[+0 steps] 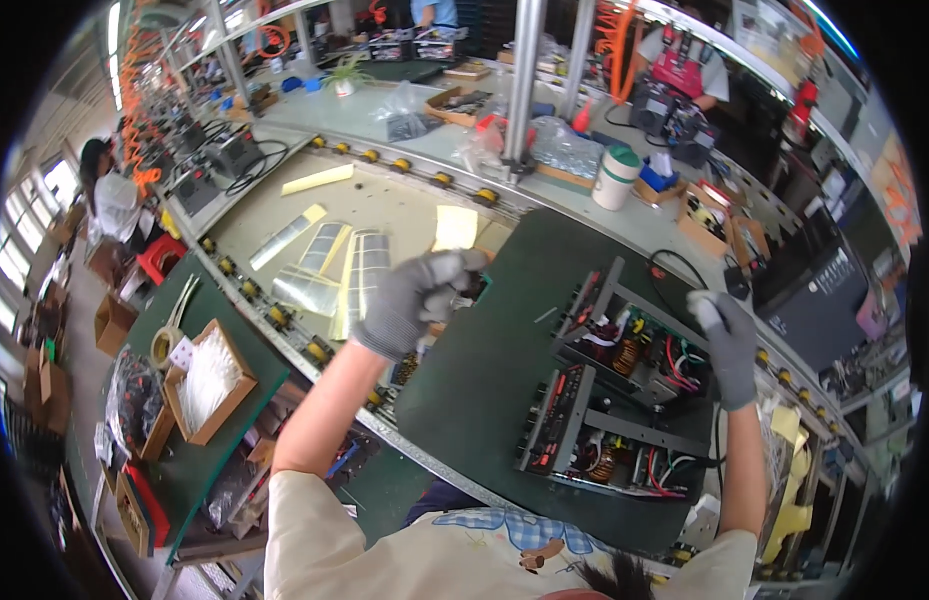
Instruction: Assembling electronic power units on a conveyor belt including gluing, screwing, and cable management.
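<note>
Both my hands wear grey gloves. My left hand [419,300] is closed, its fingers curled, over the left edge of the dark green work mat [484,370]. What it grips, if anything, is hidden. My right hand [726,345] is raised beside the right end of the farther open device [629,335], fingers bent together. A black cable [674,258] loops close to its fingertips; I cannot make out whether it is held. A second open device [609,440] lies nearer me. Both show a black front panel, a grey bar, copper coils and red and white wires.
Clear film sheets with yellow backing [359,270] lie on the conveyor left of the mat. A side table at left bears a carton of white strips [209,385] and a tape roll [164,345]. Beyond the rollers stands a white canister with green lid [615,178]. People work farther off.
</note>
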A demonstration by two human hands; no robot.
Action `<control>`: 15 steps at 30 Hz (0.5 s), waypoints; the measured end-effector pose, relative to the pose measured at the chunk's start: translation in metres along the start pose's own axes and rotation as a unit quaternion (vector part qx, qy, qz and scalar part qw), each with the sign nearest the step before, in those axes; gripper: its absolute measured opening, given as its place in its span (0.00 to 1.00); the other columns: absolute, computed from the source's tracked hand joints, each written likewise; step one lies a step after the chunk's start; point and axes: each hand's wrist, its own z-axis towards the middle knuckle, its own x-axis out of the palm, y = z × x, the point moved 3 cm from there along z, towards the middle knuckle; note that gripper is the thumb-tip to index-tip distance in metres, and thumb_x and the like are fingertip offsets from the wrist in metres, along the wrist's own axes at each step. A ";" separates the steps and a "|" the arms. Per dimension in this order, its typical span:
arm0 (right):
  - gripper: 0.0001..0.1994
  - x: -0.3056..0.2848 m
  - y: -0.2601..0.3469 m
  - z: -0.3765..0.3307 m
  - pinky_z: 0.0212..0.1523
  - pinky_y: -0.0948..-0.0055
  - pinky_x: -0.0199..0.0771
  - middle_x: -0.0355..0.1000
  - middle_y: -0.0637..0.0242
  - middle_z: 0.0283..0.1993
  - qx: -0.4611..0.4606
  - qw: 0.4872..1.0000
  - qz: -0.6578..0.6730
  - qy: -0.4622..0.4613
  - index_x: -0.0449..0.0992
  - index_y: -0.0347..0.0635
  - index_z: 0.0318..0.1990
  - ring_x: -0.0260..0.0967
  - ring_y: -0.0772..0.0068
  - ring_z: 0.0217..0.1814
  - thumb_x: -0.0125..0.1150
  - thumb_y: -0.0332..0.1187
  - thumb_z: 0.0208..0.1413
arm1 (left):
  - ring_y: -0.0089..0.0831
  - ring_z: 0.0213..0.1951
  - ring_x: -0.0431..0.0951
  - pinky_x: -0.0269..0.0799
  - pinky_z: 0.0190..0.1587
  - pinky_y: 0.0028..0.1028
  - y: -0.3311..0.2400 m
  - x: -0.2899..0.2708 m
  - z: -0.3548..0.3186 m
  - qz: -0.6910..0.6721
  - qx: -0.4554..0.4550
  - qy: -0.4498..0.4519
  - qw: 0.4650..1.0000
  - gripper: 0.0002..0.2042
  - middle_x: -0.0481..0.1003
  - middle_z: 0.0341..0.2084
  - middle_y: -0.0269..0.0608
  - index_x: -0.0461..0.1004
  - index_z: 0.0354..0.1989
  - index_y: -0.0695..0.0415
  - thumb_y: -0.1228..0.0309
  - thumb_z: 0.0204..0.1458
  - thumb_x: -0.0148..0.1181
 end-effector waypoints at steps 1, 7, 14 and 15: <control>0.09 0.011 0.019 0.000 0.36 0.74 0.68 0.73 0.60 0.32 -0.025 0.999 0.029 0.025 0.77 0.40 0.40 0.70 0.65 0.33 0.56 0.32 0.53 | 0.11 0.15 0.56 0.48 0.14 0.13 0.010 0.031 0.000 0.029 -0.020 -0.005 0.999 0.15 0.71 0.29 0.33 0.69 0.46 0.65 0.68 0.53 0.55; 0.12 0.056 0.060 0.000 0.34 0.72 0.69 0.68 0.63 0.30 -0.080 0.992 -0.014 0.100 0.75 0.42 0.43 0.69 0.67 0.30 0.58 0.33 0.52 | 0.12 0.19 0.59 0.52 0.20 0.15 0.057 0.102 0.018 0.120 -0.033 0.154 0.980 0.11 0.64 0.25 0.27 0.75 0.41 0.61 0.67 0.54 0.56; 0.08 0.065 0.040 0.012 0.33 0.72 0.68 0.70 0.62 0.28 -0.138 0.987 0.057 0.062 0.78 0.38 0.36 0.69 0.69 0.30 0.60 0.33 0.52 | 0.17 0.23 0.63 0.60 0.28 0.17 0.071 0.112 0.031 0.261 0.108 0.104 0.953 0.12 0.67 0.25 0.29 0.76 0.43 0.61 0.66 0.55 0.55; 0.08 0.062 0.032 0.018 0.33 0.73 0.68 0.71 0.63 0.28 -0.134 0.989 0.055 0.039 0.78 0.38 0.37 0.69 0.73 0.30 0.58 0.32 0.53 | 0.21 0.26 0.65 0.63 0.30 0.21 0.069 0.107 0.036 0.369 0.234 0.103 0.894 0.13 0.70 0.26 0.32 0.75 0.44 0.61 0.67 0.55 0.55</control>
